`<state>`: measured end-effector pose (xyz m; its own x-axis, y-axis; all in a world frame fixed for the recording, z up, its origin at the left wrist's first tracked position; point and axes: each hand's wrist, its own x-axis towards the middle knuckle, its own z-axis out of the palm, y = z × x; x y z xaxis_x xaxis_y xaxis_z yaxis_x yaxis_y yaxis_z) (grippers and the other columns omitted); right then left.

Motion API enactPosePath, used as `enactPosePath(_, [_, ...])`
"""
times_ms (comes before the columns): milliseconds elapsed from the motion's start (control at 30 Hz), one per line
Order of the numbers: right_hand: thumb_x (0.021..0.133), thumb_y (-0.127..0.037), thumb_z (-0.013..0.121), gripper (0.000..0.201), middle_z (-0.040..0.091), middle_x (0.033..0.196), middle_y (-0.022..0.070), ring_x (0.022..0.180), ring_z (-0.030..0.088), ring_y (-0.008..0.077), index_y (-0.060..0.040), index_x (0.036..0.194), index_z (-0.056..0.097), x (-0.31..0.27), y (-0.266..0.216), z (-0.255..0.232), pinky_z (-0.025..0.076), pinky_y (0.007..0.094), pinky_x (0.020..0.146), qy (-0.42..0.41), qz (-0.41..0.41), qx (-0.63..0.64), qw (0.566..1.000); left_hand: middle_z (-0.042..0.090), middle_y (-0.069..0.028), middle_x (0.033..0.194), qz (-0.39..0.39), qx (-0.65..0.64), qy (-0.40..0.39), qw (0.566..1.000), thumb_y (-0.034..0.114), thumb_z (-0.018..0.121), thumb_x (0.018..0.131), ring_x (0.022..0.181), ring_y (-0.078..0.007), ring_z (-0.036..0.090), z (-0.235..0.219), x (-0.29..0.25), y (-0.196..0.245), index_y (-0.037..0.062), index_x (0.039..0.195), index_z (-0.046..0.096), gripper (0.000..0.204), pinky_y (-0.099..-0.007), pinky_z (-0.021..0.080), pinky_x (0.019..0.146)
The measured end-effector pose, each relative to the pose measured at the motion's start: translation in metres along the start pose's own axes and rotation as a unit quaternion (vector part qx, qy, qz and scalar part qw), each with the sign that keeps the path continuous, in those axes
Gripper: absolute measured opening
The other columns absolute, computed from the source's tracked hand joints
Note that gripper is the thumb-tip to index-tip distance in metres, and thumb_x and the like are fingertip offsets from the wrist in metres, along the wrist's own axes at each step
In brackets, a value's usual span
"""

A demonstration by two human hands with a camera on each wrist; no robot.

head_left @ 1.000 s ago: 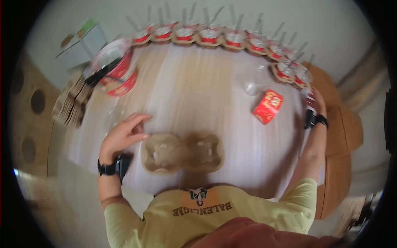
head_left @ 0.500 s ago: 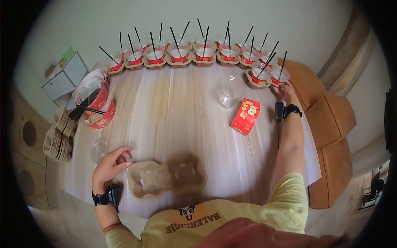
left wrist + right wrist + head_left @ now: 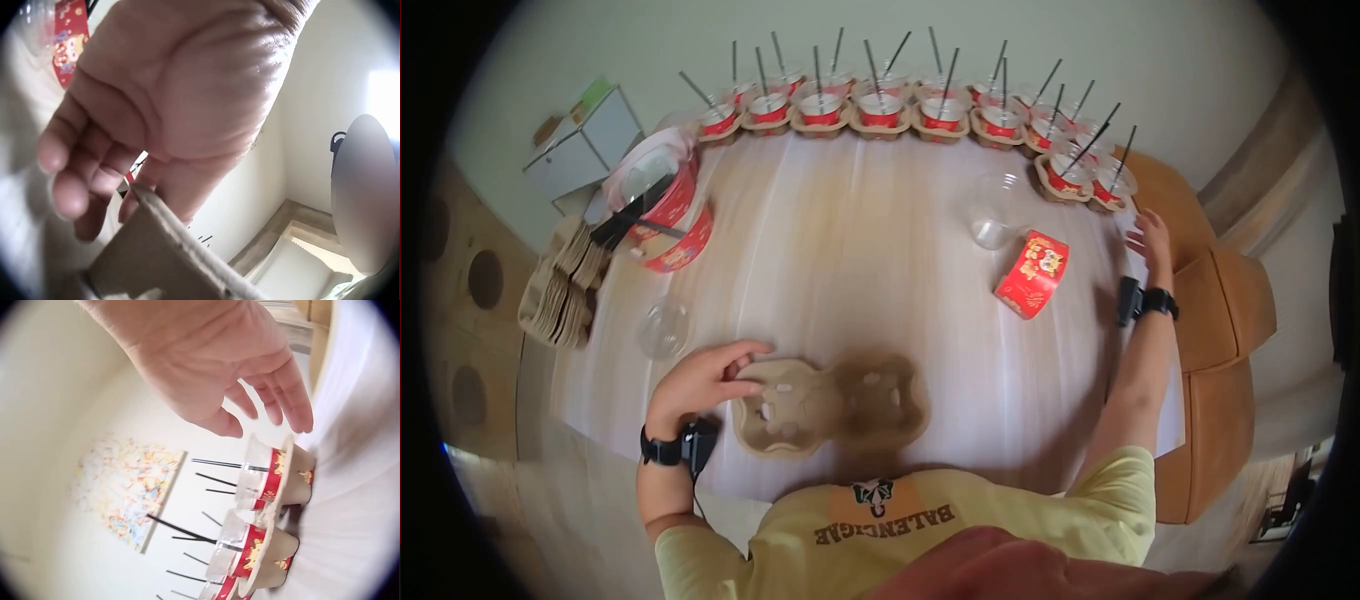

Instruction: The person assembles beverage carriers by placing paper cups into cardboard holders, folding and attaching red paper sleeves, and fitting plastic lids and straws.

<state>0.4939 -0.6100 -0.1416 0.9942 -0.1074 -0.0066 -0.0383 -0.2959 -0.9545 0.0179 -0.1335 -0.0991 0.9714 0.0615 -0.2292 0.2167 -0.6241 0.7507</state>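
Observation:
My left hand [image 3: 700, 385] is at the left end of an empty moulded-pulp cup carrier [image 3: 835, 405] on the near side of the table. Its thumb reaches the carrier's edge, and the other fingers bend loosely above it. In the left wrist view the carrier's rim [image 3: 181, 240] overlaps the thumb. Off to the right, my right hand [image 3: 1152, 245] hovers with relaxed, spread fingers and nothing in them. Just beyond its fingertips stands the last filled carrier [image 3: 272, 515], with clear cups [image 3: 256, 465] in red sleeves and black straws.
A row of filled carriers [image 3: 880, 130] lines the far edge. A red printed sleeve [image 3: 1033, 275] lies beside a clear cup [image 3: 990, 225]; another clear cup [image 3: 665, 330] is left. Red buckets [image 3: 675, 250] and stacked carriers [image 3: 555, 300] stand on the left, an orange sofa [image 3: 1210, 350] right.
Half a second ago my right hand was at the rightmost cup; now it is drawn back from it. My left hand stays by the empty carrier. The head view has shifted.

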Motion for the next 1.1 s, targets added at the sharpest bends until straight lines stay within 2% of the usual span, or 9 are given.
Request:
enactPosePath(200, [0.087,-0.027,0.048,0.026,0.057,0.075,0.0010,0.064,0.057,0.0089,-0.0099,0.104,0.057,-0.140,-0.082,0.011,0.046,0.0216,0.057,-0.217,-0.081,-0.101,0.968,0.056,-0.0168,0.072,0.039,0.089,0.052,0.994,0.012,0.062,0.072,0.065,-0.0309,0.053,0.002,0.010,-0.005,0.0087,0.101,0.055,0.031,-0.0344,0.042,0.057])
enactPosePath(433, [0.083,-0.012,0.055,0.019,0.053,0.068,-0.0023,0.063,0.052,0.0049,-0.0034,0.099,0.058,-0.266,-0.100,0.097,0.042,0.0194,0.057,-0.443,-0.155,-0.064,0.881,0.058,-0.0114,0.070,0.037,0.009,0.134,0.990,0.010,0.060,0.073,0.061,-0.0176,0.053,-0.011,0.038,-0.031,0.0045,0.097,0.059,0.024,-0.0306,0.042,0.059])
enactPosePath(567, [0.079,-0.008,0.058,0.020,0.056,0.069,0.0021,0.063,0.055,0.0093,-0.0036,0.098,0.057,-0.275,-0.102,0.124,0.044,0.0232,0.059,-0.399,-0.228,-0.153,0.875,0.054,-0.0054,0.061,0.044,-0.033,0.125,0.991,0.011,0.060,0.073,0.057,-0.0124,0.050,-0.006,0.057,-0.043,0.0049,0.096,0.059,0.023,-0.0282,0.040,0.055])
enactPosePath(633, [0.074,-0.006,0.059,0.024,0.059,0.071,0.0074,0.062,0.057,0.0177,-0.0046,0.098,0.057,-0.264,-0.105,0.130,0.045,0.0281,0.061,-0.227,-0.446,-0.198,0.843,0.052,-0.0028,0.058,0.054,-0.044,0.133,0.989,0.011,0.060,0.073,0.055,-0.0101,0.048,-0.003,0.067,-0.044,0.0052,0.095,0.060,0.023,-0.0267,0.039,0.053])
enactPosePath(733, [0.070,-0.006,0.062,0.027,0.057,0.084,0.0107,0.073,0.057,0.0263,-0.0044,0.096,0.057,-0.241,-0.114,0.136,0.045,0.0344,0.065,-0.161,-0.456,-0.247,0.840,0.047,0.0019,0.055,0.012,-0.075,0.210,0.975,0.011,0.059,0.075,0.052,-0.0061,0.045,-0.002,0.069,-0.032,0.0051,0.093,0.060,0.019,-0.0227,0.036,0.049])
enactPosePath(800, [0.068,-0.011,0.064,0.032,0.053,0.096,0.0125,0.085,0.054,0.0281,-0.0053,0.098,0.057,-0.223,-0.115,0.140,0.045,0.0362,0.072,-0.101,-0.514,-0.366,0.769,0.048,0.0038,0.056,0.008,-0.222,0.259,0.940,0.011,0.057,0.077,0.050,-0.0041,0.042,0.004,0.080,-0.040,0.0048,0.091,0.060,0.015,-0.0200,0.034,0.046])
enactPosePath(933, [0.069,-0.014,0.063,0.024,0.057,0.089,0.0132,0.080,0.056,0.0295,-0.0075,0.091,0.060,-0.200,-0.105,0.160,0.046,0.0372,0.069,-0.143,-0.511,-0.449,0.719,0.048,0.0046,0.057,0.041,-0.230,0.305,0.923,0.009,0.054,0.078,0.048,-0.0036,0.041,0.012,0.089,-0.053,0.0049,0.090,0.060,0.013,-0.0198,0.034,0.044])
enactPosePath(1000, [0.070,-0.017,0.062,0.014,0.061,0.080,0.0132,0.073,0.058,0.0304,-0.0090,0.081,0.063,-0.191,-0.104,0.172,0.047,0.0386,0.063,-0.167,-0.393,-0.546,0.721,0.048,0.0048,0.057,0.073,-0.247,0.319,0.912,0.009,0.054,0.079,0.047,-0.0036,0.042,0.012,0.088,-0.056,0.0051,0.092,0.058,0.014,-0.0195,0.035,0.042])
enactPosePath(1100, [0.071,-0.019,0.060,0.010,0.061,0.072,0.0137,0.068,0.059,0.0313,-0.0100,0.074,0.064,-0.186,-0.106,0.168,0.047,0.0394,0.059,-0.137,-0.455,-0.496,0.727,0.048,0.0042,0.058,0.028,-0.305,0.298,0.904,0.008,0.054,0.079,0.047,-0.0039,0.044,0.011,0.077,-0.044,0.0046,0.095,0.056,0.017,-0.0191,0.036,0.041])
